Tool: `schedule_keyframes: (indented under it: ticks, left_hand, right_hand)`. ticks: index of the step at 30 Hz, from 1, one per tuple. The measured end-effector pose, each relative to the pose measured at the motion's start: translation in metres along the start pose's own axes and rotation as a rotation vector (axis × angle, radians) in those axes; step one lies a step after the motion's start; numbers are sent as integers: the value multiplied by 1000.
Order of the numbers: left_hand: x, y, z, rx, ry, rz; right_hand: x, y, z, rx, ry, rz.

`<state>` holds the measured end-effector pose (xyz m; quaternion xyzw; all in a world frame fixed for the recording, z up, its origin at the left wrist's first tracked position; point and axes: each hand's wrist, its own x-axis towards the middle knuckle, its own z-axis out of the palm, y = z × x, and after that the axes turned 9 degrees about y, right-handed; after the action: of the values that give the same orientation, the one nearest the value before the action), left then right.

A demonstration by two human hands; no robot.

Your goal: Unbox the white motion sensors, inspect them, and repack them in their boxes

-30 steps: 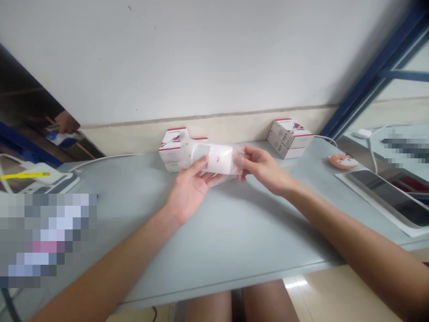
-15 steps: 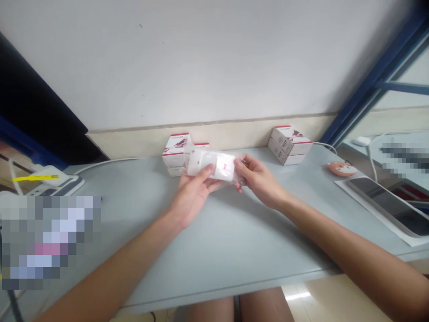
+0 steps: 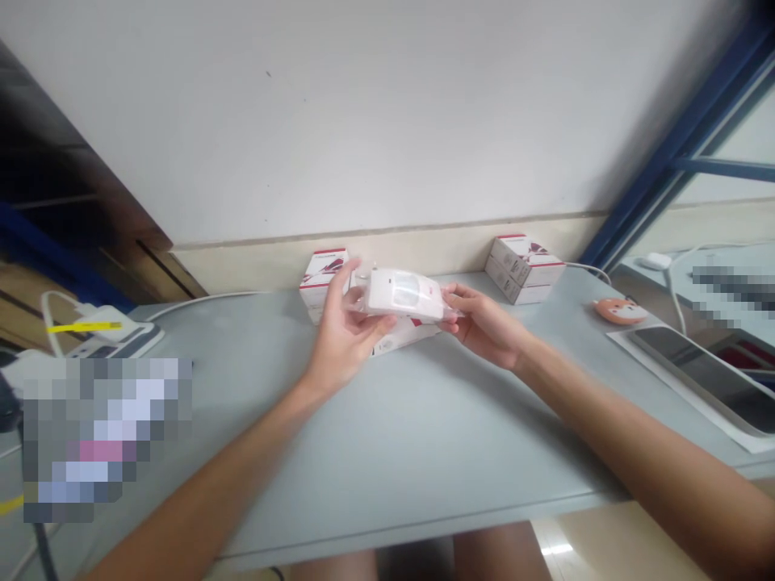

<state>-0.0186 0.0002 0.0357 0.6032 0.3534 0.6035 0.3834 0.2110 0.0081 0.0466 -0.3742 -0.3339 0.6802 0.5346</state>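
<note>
Between my two hands is a white plastic device (image 3: 403, 292) sealed in a clear plastic bag, with a rounded lens-like window on top; it may be a motion sensor. My left hand (image 3: 346, 335) cradles it from below, fingers curled up around its left end. My right hand (image 3: 488, 324) pinches the bag's right end between thumb and fingers. Just under the hands, a white box with red marks (image 3: 403, 337) lies flat on the table, partly hidden by the device and my left hand.
Two stacks of white, red-trimmed boxes (image 3: 324, 278) (image 3: 524, 270) stand against the wall on the grey table (image 3: 417, 428). An orange fox-faced object (image 3: 618, 311) and a dark tablet (image 3: 702, 379) on white paper lie right. A blurred-out item (image 3: 106, 440) lies left.
The bagged device has turned in my hands, its lens now facing up and its long side tilted toward the right. My left hand has shifted to its underside, and the view has tilted slightly.
</note>
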Motion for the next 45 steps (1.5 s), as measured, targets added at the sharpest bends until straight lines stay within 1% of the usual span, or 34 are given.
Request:
schedule_keyframes:
  ticks: [1, 3, 5, 6, 8, 10, 13, 15, 17, 20, 23, 26, 29, 31, 33, 35, 40, 45]
  left_hand:
    - [1, -3, -2, 68, 14, 49]
    - [3, -7, -7, 217, 81, 150]
    - [3, -8, -11, 341, 128, 247]
    - [3, -7, -13, 384, 115, 285]
    - [1, -4, -15, 419, 44, 322]
    - [-1, -1, -15, 417, -6, 309]
    - [-4, 4, -14, 402, -7, 268]
    - [-6, 7, -12, 414, -25, 252]
    - [-8, 9, -10, 464, -68, 251]
    - [-13, 11, -7, 547, -129, 265]
    - [-18, 12, -3, 528, -108, 274]
    - [-21, 15, 3, 413, -27, 251]
    - [-22, 16, 7, 351, 59, 171]
    - [-20, 16, 7, 318, 99, 52]
    - [-18, 16, 7, 229, 124, -109]
    - [-14, 19, 7, 119, 112, -249]
    - [-8, 29, 7, -80, 29, -459]
    - [-4, 29, 5, -342, 52, -716]
  right_hand:
    - [1, -1, -2, -7, -9, 7]
    - [3, -1, -6, -24, -23, 21]
    - [4, -1, -9, -59, -26, 36]
    - [4, -1, -10, -84, -18, 38]
    - [4, 1, -10, -139, 15, 20]
    - [4, 3, -9, -190, 45, -8]
    - [4, 6, -8, -267, 58, -62]
    - [4, 8, -8, -344, 46, -114]
    - [4, 9, -9, -412, 20, -164]
    - [5, 12, -11, -453, -17, -192]
    - [6, 15, -12, -465, -36, -204]
    - [7, 18, -11, -472, -38, -201]
    - [6, 19, -11, -494, -30, -217]
    - [5, 18, -10, -532, -36, -246]
    - [4, 16, -10, -587, -35, -283]
    - [4, 13, -11, -635, -16, -322]
    - [6, 10, -12, -676, 11, -371]
    - [7, 7, -11, -716, 32, -462]
